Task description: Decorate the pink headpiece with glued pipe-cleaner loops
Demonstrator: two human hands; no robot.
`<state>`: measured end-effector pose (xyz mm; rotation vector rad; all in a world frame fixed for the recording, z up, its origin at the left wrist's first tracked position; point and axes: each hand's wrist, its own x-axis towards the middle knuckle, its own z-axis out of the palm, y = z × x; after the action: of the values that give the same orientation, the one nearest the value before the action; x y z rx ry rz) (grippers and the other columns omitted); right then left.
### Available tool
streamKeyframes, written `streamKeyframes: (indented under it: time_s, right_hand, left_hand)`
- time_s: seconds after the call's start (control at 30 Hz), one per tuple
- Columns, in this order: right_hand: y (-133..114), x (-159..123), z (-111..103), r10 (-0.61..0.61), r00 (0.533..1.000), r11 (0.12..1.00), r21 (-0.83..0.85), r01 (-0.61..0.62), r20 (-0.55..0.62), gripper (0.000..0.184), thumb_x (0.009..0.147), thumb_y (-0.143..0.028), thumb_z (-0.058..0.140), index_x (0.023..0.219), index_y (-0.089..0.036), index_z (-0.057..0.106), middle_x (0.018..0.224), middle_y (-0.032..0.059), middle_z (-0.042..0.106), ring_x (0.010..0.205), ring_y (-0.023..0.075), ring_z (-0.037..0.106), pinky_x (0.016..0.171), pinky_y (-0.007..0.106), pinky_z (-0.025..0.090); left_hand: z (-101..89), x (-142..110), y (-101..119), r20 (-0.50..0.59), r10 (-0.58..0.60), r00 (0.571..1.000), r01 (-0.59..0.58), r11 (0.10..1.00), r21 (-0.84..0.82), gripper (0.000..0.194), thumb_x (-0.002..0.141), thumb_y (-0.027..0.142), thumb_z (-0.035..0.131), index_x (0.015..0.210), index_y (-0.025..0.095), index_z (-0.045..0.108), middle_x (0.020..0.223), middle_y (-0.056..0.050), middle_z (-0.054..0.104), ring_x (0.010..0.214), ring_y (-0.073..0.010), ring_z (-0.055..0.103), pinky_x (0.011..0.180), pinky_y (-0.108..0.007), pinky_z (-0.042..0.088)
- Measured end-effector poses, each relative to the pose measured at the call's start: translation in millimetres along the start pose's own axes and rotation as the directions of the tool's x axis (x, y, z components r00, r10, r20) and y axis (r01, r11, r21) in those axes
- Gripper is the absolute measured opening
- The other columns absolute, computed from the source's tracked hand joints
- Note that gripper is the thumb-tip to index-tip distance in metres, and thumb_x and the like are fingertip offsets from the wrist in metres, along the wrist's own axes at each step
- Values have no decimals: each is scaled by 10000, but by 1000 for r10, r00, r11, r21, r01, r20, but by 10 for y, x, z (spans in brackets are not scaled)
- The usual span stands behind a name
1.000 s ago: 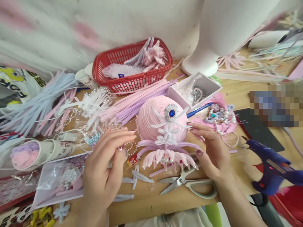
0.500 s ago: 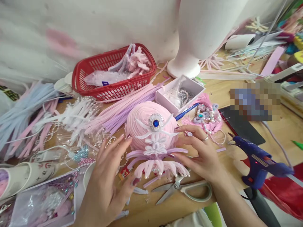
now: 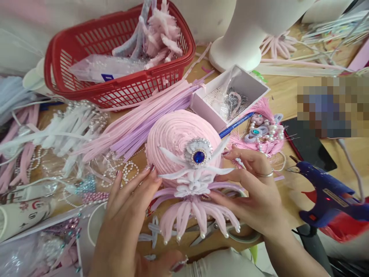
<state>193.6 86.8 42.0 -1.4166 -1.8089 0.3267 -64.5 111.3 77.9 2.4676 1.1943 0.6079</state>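
A round pink pipe-cleaner ornament (image 3: 170, 134), coiled like a dome, sits between my two hands. On its front are a blue gem (image 3: 198, 156) in a silver rim, white pointed leaves, a pale flower (image 3: 193, 184) and a fringe of pink loops (image 3: 198, 217) with pearl tips. My right hand (image 3: 253, 188) grips its right side, thumb by the pale flower and fingers along the edge. My left hand (image 3: 127, 215) is spread, fingertips against the left edge, thumb held apart below. Scissors (image 3: 211, 231) lie partly hidden under the fringe.
Behind the ornament stand a red basket (image 3: 121, 92) and a white box (image 3: 206, 109) of beads. Pink and purple pipe cleaners (image 3: 138, 119) lie at left. A blue glue gun (image 3: 323, 188) and a dark phone (image 3: 311, 144) are at right; a white mannequin stand (image 3: 235, 54) rises behind.
The view has come closer. The ornament is tilted so its coiled top and hanging fringe show more; my left thumb has moved down, away from the fringe. My right hand keeps its grip.
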Motion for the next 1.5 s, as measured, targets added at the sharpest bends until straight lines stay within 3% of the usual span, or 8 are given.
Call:
streamKeyframes:
  time_s: [0.53,0.7,0.83,0.97,1.13,1.3,1.37,1.5]
  right_hand:
    - [90,-42,-79,-36,999,974,223,34,8,88,901,-156,714,952,-224,738,1299,94,603,1220,256,600,1018,400,531]
    - [109,-73,-83,72,997,942,328,-66,-3,150,917,-164,700,1030,-256,736,1273,67,674,1196,245,632,987,382,537]
    - [138,-121,-44,169,982,910,397,-121,-86,151,995,-191,577,996,-257,713,1188,41,729,1144,214,659,956,364,532]
    - [179,-144,21,132,939,967,248,-52,-318,190,1012,-182,528,944,-236,697,1015,40,724,984,191,672,863,350,525]
    - [210,-134,66,35,902,983,175,45,-430,250,1009,-255,519,783,-214,617,857,38,657,827,190,632,740,339,497]
    - [229,-124,109,-1,889,978,184,97,-458,203,1005,-325,530,869,-216,634,842,37,667,805,204,638,730,345,503]
    - [236,-124,126,8,893,976,198,91,-449,326,1052,-356,421,869,-217,652,847,51,686,802,208,659,717,341,519]
    - [252,-129,149,18,927,968,238,77,-375,448,1072,-434,325,938,-226,698,947,79,753,873,226,712,749,345,561]
  left_hand:
    - [-3,4,27,-2,-27,1000,27,1000,7,744,954,630,470,1561,211,374,1419,-115,607,1348,-331,544,1272,-525,255]
    - [-29,-18,15,-7,-78,997,78,996,-34,540,1002,313,461,1537,257,414,1486,-45,579,1406,-271,502,1283,-466,253]
    - [-42,-27,-10,-155,-34,987,28,999,-42,499,954,93,467,1407,282,557,1436,-17,625,1378,-243,536,1252,-472,318]
    - [-73,-60,-19,-399,12,917,-31,999,-40,448,906,29,537,1272,268,632,1328,-49,681,1279,-262,605,1184,-523,401]
    - [-62,-105,-76,-471,42,881,-44,999,6,291,930,83,542,1104,251,703,1171,-53,734,1139,-235,666,1095,-484,482]
    - [15,-56,-162,-544,64,836,-61,998,24,198,936,153,576,962,232,755,952,-42,787,987,-228,715,990,-445,543]
    - [42,-33,-176,-527,23,850,-34,999,-10,189,939,191,568,933,219,755,935,-56,787,977,-237,716,960,-436,553]
    - [80,8,-182,-348,-86,934,64,995,-73,266,961,259,486,1029,202,737,1085,-103,771,1087,-272,686,1019,-489,513]
